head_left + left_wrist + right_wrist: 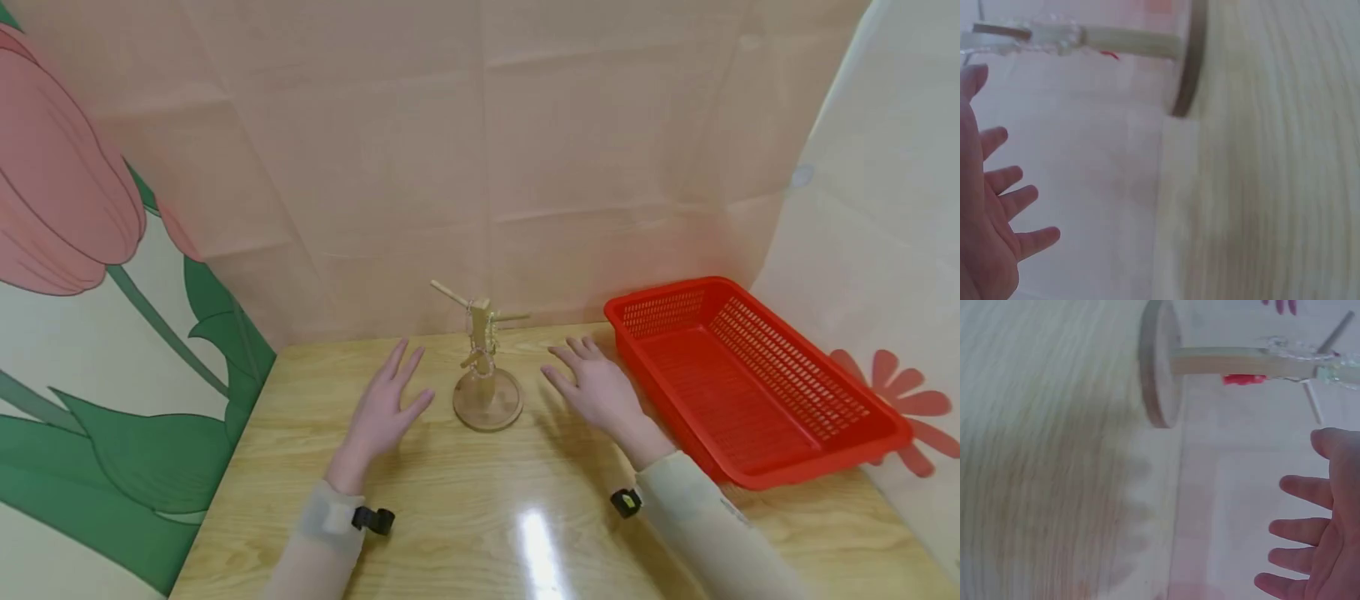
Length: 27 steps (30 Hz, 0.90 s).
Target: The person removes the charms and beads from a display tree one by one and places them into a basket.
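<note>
A small wooden peg stand (481,333) with a round base (487,402) stands upright on the table, its pegs pointing out in different directions. Clear beaded strands (1285,347) hang about its post, and a bit of red (1244,379) shows below them in the right wrist view. To the left of the stand, my left hand (383,408) hovers with fingers spread and nothing in it. On the other side my right hand (595,387) is held out likewise, empty, between the stand and the red basket. Both hands are apart from the stand.
A red plastic basket (693,367) with slotted walls sits at the right of the wooden table (450,517). Behind the table hangs a pink cloth (480,150). Printed flower panels border the left and right sides.
</note>
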{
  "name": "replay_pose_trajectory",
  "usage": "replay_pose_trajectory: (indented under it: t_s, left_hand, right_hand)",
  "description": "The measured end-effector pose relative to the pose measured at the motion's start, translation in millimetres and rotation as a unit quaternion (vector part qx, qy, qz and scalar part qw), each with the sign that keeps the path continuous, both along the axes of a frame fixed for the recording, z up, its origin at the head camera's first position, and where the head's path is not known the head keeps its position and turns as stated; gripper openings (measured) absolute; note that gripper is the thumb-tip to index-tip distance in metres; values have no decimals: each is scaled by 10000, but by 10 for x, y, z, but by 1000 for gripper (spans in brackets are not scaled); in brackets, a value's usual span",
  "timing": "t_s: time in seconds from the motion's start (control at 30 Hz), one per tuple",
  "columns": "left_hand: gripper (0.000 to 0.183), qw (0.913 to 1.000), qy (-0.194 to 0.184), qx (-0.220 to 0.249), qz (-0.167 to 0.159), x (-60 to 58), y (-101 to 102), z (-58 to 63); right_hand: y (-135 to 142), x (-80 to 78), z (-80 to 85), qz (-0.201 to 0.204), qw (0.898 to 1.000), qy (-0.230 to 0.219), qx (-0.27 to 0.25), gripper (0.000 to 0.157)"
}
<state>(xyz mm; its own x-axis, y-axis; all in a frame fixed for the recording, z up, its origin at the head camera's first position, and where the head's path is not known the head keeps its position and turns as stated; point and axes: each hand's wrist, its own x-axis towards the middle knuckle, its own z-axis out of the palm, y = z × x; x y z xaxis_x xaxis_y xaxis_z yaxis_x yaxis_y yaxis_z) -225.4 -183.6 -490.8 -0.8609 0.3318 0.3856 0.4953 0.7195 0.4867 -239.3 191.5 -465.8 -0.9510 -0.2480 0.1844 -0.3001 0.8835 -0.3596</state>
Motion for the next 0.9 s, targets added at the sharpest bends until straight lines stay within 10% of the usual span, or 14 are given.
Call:
replay_pose_trajectory:
  t_s: [0.2, 0.43, 0.6, 0.9]
  left_hand:
    - [60, 9877, 382, 1510, -158, 52, 193, 115]
    - [36, 9409, 1026, 3197, -448, 125, 507, 228]
    - [28, 9099, 1035, 3982, -524, 173, 686, 252]
    - [23, 8949, 781, 4374, -415, 183, 927, 297]
  right_hand:
    - [-41, 3, 30, -64, 9971, 269, -703, 53]
    - [-133, 50, 103, -62, 9803, 694, -1846, 45]
    - [-295, 80, 159, -50, 9575, 870, -2751, 37]
    - [-674, 163, 180, 282, 8989, 1430, -4131, 25]
